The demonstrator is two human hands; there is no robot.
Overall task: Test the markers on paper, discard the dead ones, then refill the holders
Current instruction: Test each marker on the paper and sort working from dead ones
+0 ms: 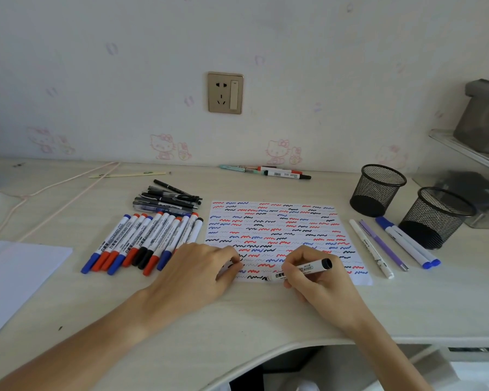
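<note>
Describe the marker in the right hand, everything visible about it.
The marker is a white-barrelled whiteboard pen with black printed lettering and a black end. It lies at a low slant, tip down-left on the paper, black end up-right. The right hand grips its middle, hiding part of the barrel. Its uncapped tip meets a fresh black squiggle in the bottom row; the left hand rests beside it.

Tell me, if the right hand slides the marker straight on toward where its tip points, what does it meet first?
Probably the left hand. The right hand holds the black marker with its tip aimed leftward along the paper, and the left hand's fingers lie next in that line.
</note>
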